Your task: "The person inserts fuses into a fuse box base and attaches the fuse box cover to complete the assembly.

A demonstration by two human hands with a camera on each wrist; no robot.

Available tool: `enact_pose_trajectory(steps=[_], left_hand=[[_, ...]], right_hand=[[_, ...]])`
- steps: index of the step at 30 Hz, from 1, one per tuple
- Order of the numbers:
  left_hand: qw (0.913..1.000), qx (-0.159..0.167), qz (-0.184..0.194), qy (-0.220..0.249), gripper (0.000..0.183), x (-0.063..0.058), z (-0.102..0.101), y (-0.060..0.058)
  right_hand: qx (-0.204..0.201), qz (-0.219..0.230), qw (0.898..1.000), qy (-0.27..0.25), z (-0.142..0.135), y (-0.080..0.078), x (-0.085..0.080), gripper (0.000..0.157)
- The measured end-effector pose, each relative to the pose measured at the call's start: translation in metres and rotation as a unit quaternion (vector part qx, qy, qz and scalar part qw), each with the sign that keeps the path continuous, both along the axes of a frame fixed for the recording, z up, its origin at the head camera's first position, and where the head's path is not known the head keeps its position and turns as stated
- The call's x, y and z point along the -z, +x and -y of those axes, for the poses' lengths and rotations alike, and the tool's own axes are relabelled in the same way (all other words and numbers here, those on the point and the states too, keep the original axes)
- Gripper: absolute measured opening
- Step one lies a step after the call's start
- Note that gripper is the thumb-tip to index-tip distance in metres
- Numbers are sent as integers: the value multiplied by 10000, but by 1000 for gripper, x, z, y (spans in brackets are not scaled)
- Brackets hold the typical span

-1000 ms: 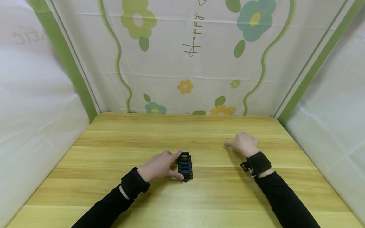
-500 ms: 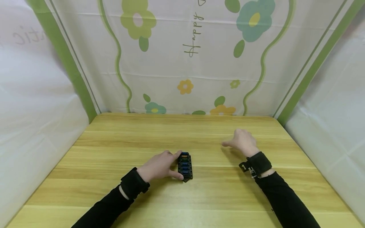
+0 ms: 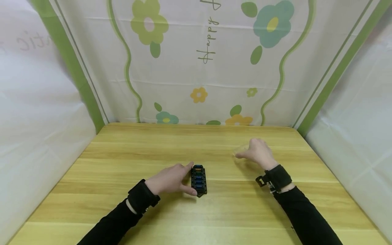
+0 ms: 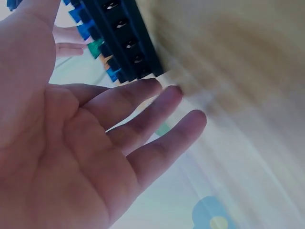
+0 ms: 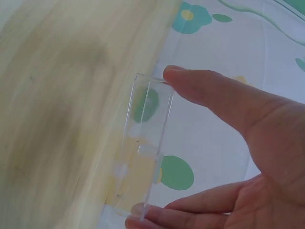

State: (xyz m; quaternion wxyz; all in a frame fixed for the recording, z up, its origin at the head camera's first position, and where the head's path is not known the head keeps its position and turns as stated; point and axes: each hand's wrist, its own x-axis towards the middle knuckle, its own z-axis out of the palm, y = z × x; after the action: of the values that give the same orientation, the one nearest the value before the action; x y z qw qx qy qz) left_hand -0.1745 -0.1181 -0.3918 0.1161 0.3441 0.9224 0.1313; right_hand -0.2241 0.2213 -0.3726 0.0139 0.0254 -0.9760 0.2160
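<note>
A black fuse block (image 3: 199,181) with a row of mostly blue blade fuses, plus a green and an orange one, lies on the wooden table. My left hand (image 3: 169,179) is at its left side, thumb near the front end and index finger near the far end. In the left wrist view, the fingers are fairly straight beside the block (image 4: 128,40); whether they touch it I cannot tell. Farther right, my right hand (image 3: 258,153) grips a clear plastic cover (image 5: 143,143) above the table, thumb at one end and fingers at the other.
The wooden table (image 3: 147,143) reaches back to a white cloth wall (image 3: 183,71) printed with flowers. White cloth sides (image 3: 46,112) stand to the left and right. Both wrists wear black straps (image 3: 277,177).
My right hand has shifted slightly left with the clear cover. The left index fingertip has drawn back a little from the far end of the fuse block, which stays put.
</note>
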Motion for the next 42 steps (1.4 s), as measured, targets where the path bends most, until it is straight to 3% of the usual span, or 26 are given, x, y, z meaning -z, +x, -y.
enact_pose_trajectory(steps=[7,11,12,14,18,24,28,33,42], left_hand=[[9991,-5,-257,346,100,-14,8,-3],[9958,5,-580,704,94,-20,9,-6],[9944,32,-713,784,92,-20,10,-7],[9901,132,-1038,937,88,-20,10,-9],[9759,409,-1727,1270,79,-20,9,-12],[9559,571,-2399,1597,69,-18,6,-13],[9532,541,-2499,1611,69,-17,6,-13],[9568,447,-2463,1480,75,-16,5,-13],[9624,354,-2321,1367,93,-13,1,-13]], right_hand=[[-285,-314,9987,270,2,-5,-1,54],[-541,-392,9973,302,2,-6,-1,98],[-650,-419,9965,312,2,-6,-1,100],[-884,-457,9946,288,2,-7,0,107],[-1350,-659,9882,295,2,-8,1,101],[-1840,-662,9806,138,5,-6,-1,99],[-2119,-659,9750,62,11,-2,-4,99],[-2427,-798,9668,27,20,5,-6,98],[-3135,-1317,9404,-53,43,19,-9,98]])
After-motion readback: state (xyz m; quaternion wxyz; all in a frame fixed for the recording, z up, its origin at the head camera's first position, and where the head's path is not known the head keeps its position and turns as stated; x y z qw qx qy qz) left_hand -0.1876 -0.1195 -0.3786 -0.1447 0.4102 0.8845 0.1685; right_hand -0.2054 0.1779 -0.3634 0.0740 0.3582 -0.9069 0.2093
